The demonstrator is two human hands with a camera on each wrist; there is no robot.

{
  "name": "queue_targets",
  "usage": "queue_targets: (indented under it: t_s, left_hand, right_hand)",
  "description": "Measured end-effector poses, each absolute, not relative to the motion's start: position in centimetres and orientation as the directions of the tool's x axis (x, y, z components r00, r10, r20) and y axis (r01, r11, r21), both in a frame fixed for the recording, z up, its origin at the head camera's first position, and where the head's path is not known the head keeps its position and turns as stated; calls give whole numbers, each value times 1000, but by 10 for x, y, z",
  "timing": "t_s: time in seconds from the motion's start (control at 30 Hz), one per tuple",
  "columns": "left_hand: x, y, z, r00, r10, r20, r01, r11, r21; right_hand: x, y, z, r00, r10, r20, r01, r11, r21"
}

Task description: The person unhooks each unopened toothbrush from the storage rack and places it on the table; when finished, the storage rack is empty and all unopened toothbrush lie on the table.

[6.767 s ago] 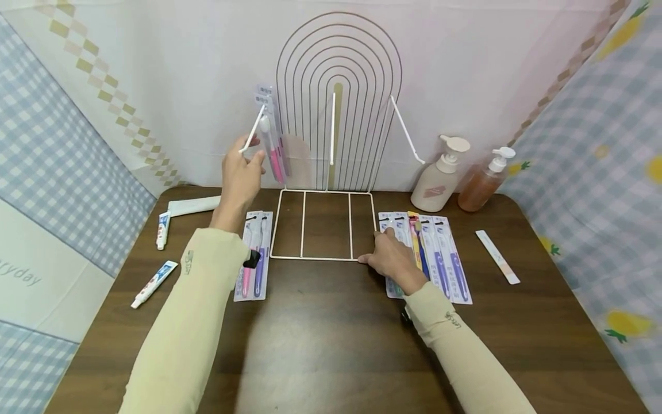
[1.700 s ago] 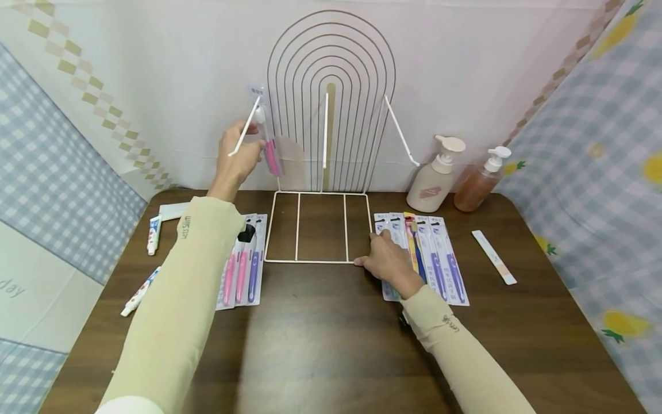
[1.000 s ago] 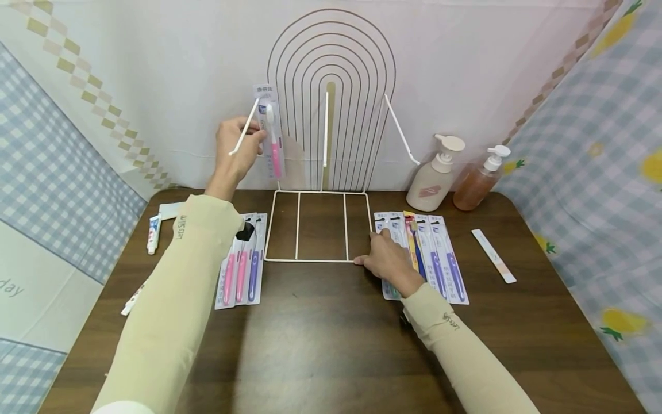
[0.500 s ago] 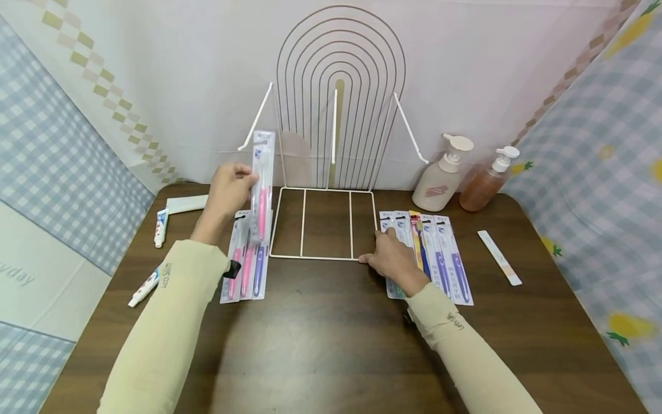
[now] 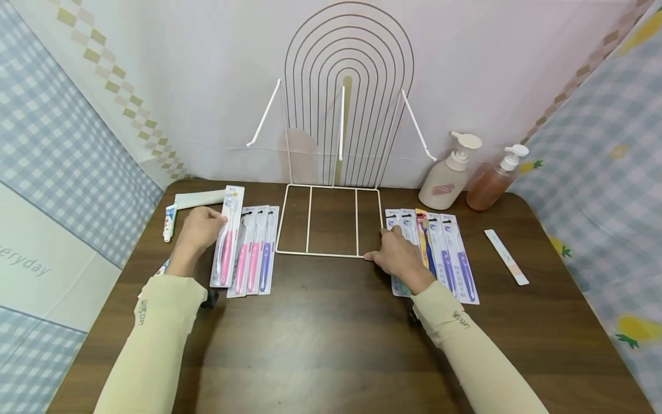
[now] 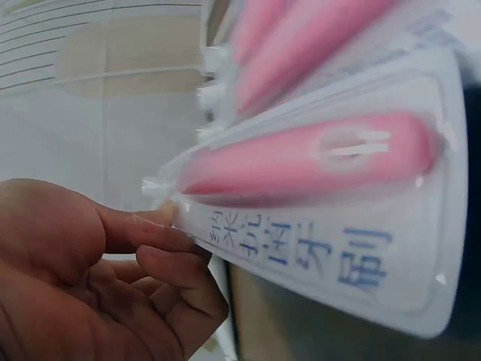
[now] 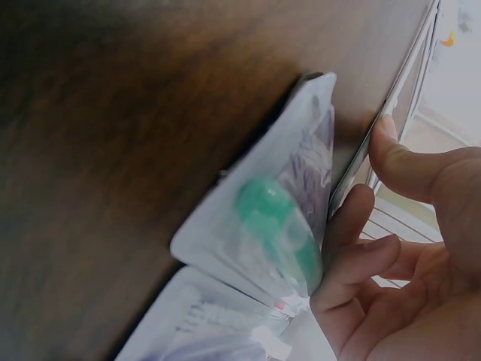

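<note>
My left hand point(image 5: 199, 230) pinches the edge of a packaged pink toothbrush point(image 5: 226, 247) between thumb and fingers. In the left wrist view the pink handle point(image 6: 308, 154) shows through the clear blister pack, low by the table. Just right of it lie two packaged pink toothbrushes point(image 5: 253, 253) and a purple toothbrush point(image 5: 266, 259). My right hand point(image 5: 399, 256) holds the front right corner of the white wire rack point(image 5: 320, 254), thumb on the front wire. Beside its fingers, in the right wrist view, lies a packaged toothbrush with a green handle point(image 7: 278, 226). The rack's left hook point(image 5: 264, 112) is bare.
Several packaged toothbrushes point(image 5: 449, 259) lie right of the rack, partly under my right hand. Behind them stand a beige pump bottle point(image 5: 443, 184) and an amber pump bottle point(image 5: 490, 184). A narrow white packet point(image 5: 507, 257) lies far right; a small toothpaste tube point(image 5: 169, 223) and white tube point(image 5: 200, 199) lie left.
My left hand has brought the packaged pink toothbrush off the left hook, down and left to beside the left row, which has gained a pink one. My right hand has stayed at the rack's corner.
</note>
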State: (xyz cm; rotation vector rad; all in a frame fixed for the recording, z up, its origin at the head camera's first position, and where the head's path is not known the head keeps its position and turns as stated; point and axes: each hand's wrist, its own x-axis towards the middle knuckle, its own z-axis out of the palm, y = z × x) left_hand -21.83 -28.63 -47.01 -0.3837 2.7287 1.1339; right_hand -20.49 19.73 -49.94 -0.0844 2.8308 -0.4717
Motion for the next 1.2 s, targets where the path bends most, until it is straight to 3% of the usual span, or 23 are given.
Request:
queue_targets:
  t_s: [0.17,0.4,1.13,1.2]
  left_hand:
    - [-227,-306,-508,-934,-186,-306,-343,715,610]
    - [-233,-312,-531,-912,-206,-354,-392,688,611]
    - [-233,-308,-535,-932,-196,-305,-350,700,622]
    - [-218,-295,-509,-931,-197,-307,-353,699,622]
  right_hand:
    - [-200,193,-490,-962,-95,-257,1,937,-349]
    - [-196,190,-482,-961,-89,-263,7,938,-346]
    - [-203,197,-509,-965,-94,-243,-9,945,-327]
    - [-201,195,-504,-964,-92,-248,-5,944,-329]
